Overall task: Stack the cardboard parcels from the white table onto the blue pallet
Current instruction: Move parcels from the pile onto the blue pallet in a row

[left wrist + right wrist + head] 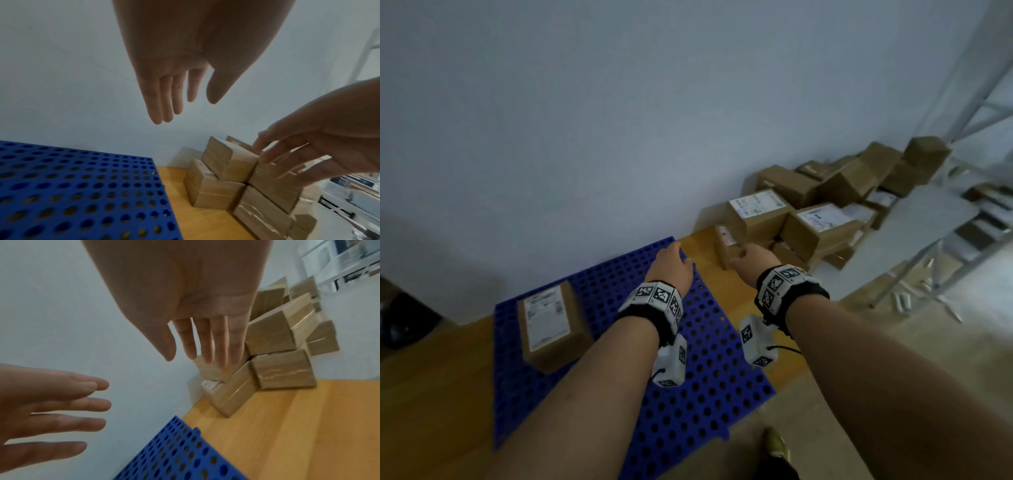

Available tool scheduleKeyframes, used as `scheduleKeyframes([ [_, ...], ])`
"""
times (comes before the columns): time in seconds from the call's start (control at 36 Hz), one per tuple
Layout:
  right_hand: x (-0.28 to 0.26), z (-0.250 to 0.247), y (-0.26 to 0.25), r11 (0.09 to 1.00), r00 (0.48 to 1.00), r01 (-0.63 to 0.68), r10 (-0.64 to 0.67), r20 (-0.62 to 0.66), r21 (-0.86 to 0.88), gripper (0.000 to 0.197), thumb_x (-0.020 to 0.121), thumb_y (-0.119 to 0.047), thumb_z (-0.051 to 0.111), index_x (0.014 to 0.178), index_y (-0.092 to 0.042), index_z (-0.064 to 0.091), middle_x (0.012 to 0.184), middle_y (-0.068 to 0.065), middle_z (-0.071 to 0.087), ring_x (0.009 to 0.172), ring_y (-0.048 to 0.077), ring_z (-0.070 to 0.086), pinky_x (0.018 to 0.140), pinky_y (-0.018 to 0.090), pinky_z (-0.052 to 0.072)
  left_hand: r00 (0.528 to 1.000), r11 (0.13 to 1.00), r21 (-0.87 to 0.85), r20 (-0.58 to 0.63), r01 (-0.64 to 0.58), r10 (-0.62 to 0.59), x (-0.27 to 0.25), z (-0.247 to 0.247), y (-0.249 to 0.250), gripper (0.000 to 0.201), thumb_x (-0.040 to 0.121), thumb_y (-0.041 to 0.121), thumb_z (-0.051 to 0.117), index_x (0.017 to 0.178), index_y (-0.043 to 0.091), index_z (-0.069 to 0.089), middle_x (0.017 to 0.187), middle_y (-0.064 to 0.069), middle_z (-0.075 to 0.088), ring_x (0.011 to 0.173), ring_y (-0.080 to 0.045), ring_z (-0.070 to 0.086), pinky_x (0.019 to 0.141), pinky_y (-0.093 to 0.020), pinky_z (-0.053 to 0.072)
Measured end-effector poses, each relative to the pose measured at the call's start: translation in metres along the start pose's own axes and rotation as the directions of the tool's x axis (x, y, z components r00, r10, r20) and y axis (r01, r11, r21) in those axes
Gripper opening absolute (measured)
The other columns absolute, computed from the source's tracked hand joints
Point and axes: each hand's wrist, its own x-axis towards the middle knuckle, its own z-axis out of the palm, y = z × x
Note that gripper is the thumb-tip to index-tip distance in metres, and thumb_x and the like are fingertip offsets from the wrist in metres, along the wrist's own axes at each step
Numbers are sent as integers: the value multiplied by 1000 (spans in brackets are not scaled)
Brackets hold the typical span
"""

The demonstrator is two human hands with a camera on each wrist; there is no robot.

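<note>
Head view: one parcel [553, 323] already lies on the blue pallet [715, 383]; both arms reach toward the heaped parcels [808, 219].

Left wrist: my left hand [174, 78] is spread, empty.

Right wrist: my right hand [197, 318], flat-fingered, nears the pile to lift.

One blue pallet [688, 394], one parcel [549, 323] on it, a heap of parcels [808, 212] too jumbled to count, two hands.

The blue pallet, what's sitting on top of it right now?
One labelled cardboard parcel lies on the blue pallet, at its left. Both forearms cover part of the near grid, so anything beneath them is hidden.
</note>
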Motion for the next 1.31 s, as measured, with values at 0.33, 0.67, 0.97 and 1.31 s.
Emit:
scheduleKeyframes([
  [0.33,73,-99,126,993,987,-102,108,-117,56,36,97,-31,47,127,-12,50,126,13,55,106,29,57,87,39,49,999,999,16,29,-40,39,57,76,143,45,99,29,43,142,16,38,142,-10,46,126,-29,47,103,-39,40],
  [0.67,154,-147,214,983,975,-164,174,-138,80,58,89,-34,56,142,-15,41,141,15,43,126,35,46,104,47,41,988,997,45,139,64,-69,87,166,232,42,98,31,45,137,14,43,139,-9,48,124,-29,50,103,-41,42],
  [0.97,193,-143,234,973,981,-187,193,-35,134,53,87,-35,56,134,-11,47,125,12,59,109,30,59,88,40,51,945,973,90,235,211,-227,106,193,247,53,102,46,27,128,7,50,125,-15,59,111,-32,57,90,-38,45],
  [1.31,182,-142,216,959,964,-246,257,-68,138,59,90,-46,48,134,-9,46,129,15,52,110,31,56,90,40,48,941,966,67,218,249,-258,96,179,239,47,102,42,31,124,6,53,123,-15,60,110,-32,58,90,-38,46],
])
